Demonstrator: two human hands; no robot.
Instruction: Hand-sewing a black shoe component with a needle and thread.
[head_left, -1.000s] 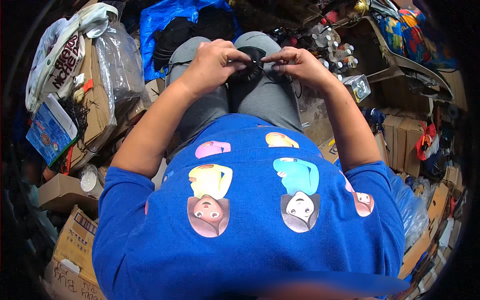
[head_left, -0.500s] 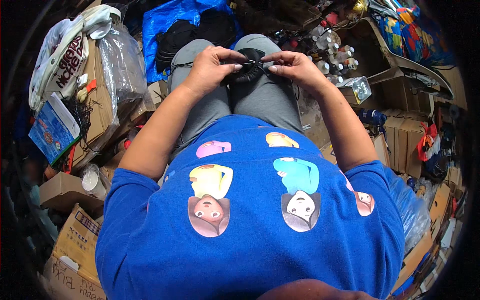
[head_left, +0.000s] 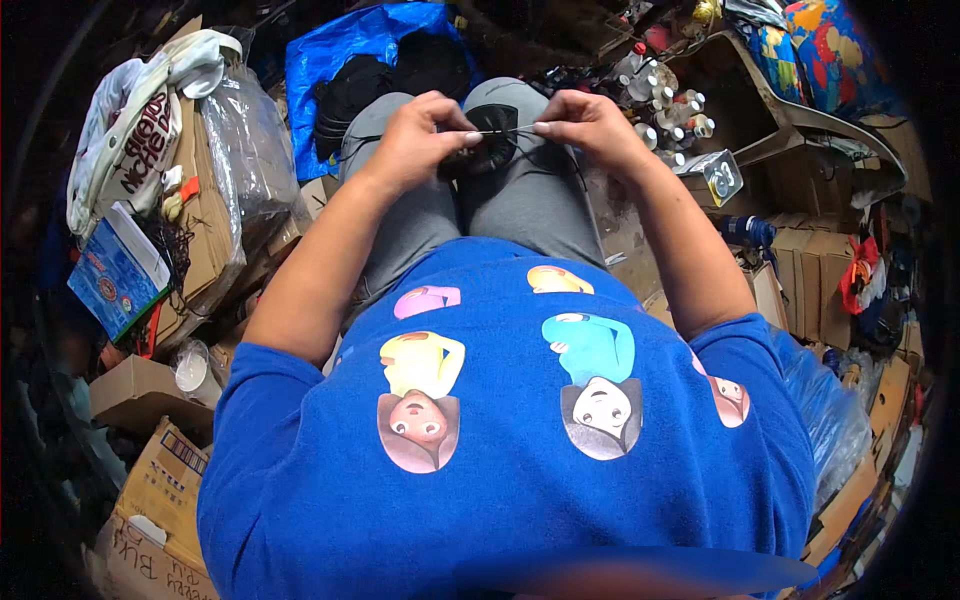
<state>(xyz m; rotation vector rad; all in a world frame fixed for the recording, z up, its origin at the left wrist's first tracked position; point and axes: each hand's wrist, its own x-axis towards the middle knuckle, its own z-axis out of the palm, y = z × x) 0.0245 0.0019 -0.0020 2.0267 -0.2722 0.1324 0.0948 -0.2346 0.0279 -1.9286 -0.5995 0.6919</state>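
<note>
While forearms (head_left: pixel 323 235) slant inward toward twelve o'clock, curled left hand (head_left: pixel 425 138) and right hand (head_left: pixel 590 132) pinch thin string (head_left: pixel 510 131).

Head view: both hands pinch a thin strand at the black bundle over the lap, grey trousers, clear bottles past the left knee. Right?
One error: the clear bottles are past the right knee, not the left, as the head view shows. The rest holds: left hand and right hand pinch a thin strand at the black bundle, over grey trousers.
</note>
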